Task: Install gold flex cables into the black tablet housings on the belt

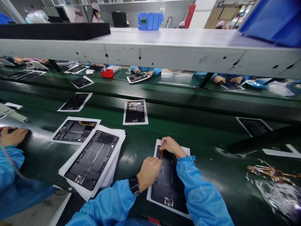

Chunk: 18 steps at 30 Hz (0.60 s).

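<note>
A black tablet housing (168, 182) lies on a white sheet (185, 151) in front of me, its inner side up. My right hand (173, 147) reaches over its top end, thumb and fingers pinched on a thin orange flex cable (161, 153). Just below, my left hand (149, 172) is closed, its fingertips against the cable's lower end; whether they grip it is hidden. A black watch (134, 184) sits on the left wrist. Both forearms wear blue sleeves, and the right one covers part of the housing.
Left of me, another housing (92, 160) tops a stack of white sheets. Beyond are more housings (135, 112) on sheets. Loose flex cables (270, 171) and a clear plastic bag (279, 194) lie right. A shelf (164, 56) crosses above. A co-worker's hand (13, 136) is at left.
</note>
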{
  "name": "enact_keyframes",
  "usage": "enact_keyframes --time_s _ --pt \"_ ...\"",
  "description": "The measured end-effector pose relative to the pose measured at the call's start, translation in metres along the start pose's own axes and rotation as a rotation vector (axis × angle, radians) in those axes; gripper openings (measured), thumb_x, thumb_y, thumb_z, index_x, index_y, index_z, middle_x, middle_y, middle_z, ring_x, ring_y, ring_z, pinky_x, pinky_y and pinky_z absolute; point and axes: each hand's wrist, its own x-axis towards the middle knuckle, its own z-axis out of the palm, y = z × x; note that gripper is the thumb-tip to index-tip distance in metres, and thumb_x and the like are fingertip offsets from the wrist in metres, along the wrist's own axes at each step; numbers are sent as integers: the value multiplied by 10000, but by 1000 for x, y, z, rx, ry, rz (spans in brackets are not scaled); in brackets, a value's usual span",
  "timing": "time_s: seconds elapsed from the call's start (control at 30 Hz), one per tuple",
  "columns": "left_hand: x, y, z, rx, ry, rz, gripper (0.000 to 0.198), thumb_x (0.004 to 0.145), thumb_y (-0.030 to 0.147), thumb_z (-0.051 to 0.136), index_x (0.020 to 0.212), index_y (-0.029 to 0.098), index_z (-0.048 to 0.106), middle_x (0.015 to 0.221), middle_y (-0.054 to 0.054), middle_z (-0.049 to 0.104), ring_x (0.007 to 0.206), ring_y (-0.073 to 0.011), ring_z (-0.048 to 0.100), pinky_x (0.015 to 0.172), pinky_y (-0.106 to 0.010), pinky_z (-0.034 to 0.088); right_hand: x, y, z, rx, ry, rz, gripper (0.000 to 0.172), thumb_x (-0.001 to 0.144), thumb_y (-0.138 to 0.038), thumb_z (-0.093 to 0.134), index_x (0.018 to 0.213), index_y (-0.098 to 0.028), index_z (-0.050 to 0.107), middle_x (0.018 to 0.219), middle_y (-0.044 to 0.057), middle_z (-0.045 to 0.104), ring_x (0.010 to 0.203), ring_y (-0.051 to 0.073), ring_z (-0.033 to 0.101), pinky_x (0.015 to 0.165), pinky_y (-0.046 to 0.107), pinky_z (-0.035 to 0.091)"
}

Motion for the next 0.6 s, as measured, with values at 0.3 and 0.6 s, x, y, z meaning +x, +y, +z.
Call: enact_keyframes --time_s 0.3,0.6 --pt "-6 -5 1 -28 -9 70 138 958 125 491 1048 159 591 885 -32 670 809 -205 613 710 -333 443 -24 -10 -3 -335 41 -31 361 707 -358 802 967 -231 586 862 37 687 832 233 653 625 266 347" --pt "-8 -10 7 -37 104 141 182 962 115 462 1091 145 587 905 -48 661 821 -207 594 709 -350 473 -44 -6 8 -461 163 -192 337 899 -368 640 1174 -216 518 1112 76 629 958 228 648 707 286 400"
